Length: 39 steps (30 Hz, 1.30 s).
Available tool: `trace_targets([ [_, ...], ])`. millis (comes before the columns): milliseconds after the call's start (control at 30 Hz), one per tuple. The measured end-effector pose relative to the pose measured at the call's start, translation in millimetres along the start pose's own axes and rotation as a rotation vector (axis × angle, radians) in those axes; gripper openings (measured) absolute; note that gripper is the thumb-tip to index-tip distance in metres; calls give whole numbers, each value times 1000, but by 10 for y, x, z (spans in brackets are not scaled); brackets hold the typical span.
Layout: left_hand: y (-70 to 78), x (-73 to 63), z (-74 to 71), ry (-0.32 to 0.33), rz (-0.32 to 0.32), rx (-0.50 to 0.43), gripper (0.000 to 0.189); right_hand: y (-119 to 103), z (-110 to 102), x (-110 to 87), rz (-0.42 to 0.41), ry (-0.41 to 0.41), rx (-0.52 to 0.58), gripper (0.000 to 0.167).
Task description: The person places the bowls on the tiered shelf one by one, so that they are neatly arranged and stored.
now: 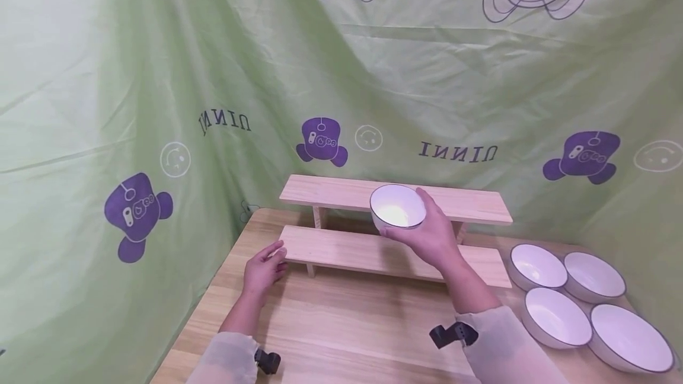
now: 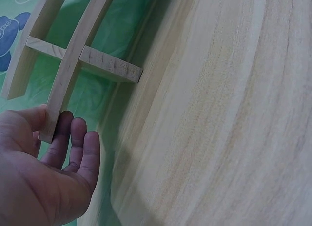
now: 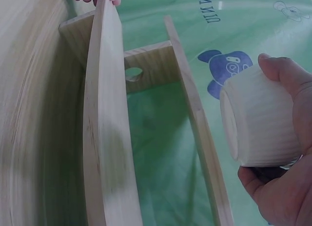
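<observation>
A white bowl with a dark rim (image 1: 397,206) is in my right hand (image 1: 429,236), held in the air in front of the upper board of a two-tier wooden shelf (image 1: 341,248). Thumb and fingers grip the bowl from its right side; the right wrist view shows its ribbed outer wall (image 3: 263,121) and base, tilted sideways in that view. My left hand (image 1: 264,271) pinches the left end of the shelf's lower board. In the left wrist view its thumb lies on one face of the board (image 2: 66,80) and the fingers on the other.
Several white bowls with dark rims (image 1: 557,319) stand close together on the wooden table (image 1: 341,330), to the right of the shelf. A green printed curtain (image 1: 405,76) hangs behind and on both sides. A small pale object (image 1: 249,207) lies at the table's back left corner.
</observation>
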<state>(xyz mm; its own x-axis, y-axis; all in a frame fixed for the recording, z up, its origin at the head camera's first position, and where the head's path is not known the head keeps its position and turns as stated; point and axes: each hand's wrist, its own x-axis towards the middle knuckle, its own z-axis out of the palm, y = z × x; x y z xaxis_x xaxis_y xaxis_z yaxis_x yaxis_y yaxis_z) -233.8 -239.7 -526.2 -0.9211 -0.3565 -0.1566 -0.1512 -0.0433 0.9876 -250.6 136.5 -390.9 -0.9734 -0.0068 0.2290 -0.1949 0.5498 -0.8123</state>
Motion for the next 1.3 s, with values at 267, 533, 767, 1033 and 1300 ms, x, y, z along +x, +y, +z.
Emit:
trace_targets([
  [267, 29, 22, 48, -12, 8, -19, 42, -53, 35, 85, -20, 12, 3, 127],
  [533, 69, 57, 67, -19, 27, -23, 42, -124, 86, 187, -21, 17, 4, 125],
  [767, 77, 95, 45, -22, 27, -12, 43, -196, 149, 259, -38, 7, 35, 130],
  [1033, 86, 98, 18, -29, 23, 13, 45, -241, 253, 333, -57, 16, 66, 126],
  [1300, -66, -37, -35, -21, -2, 21, 48, -171, 435, 305, -35, -5, 68, 131],
])
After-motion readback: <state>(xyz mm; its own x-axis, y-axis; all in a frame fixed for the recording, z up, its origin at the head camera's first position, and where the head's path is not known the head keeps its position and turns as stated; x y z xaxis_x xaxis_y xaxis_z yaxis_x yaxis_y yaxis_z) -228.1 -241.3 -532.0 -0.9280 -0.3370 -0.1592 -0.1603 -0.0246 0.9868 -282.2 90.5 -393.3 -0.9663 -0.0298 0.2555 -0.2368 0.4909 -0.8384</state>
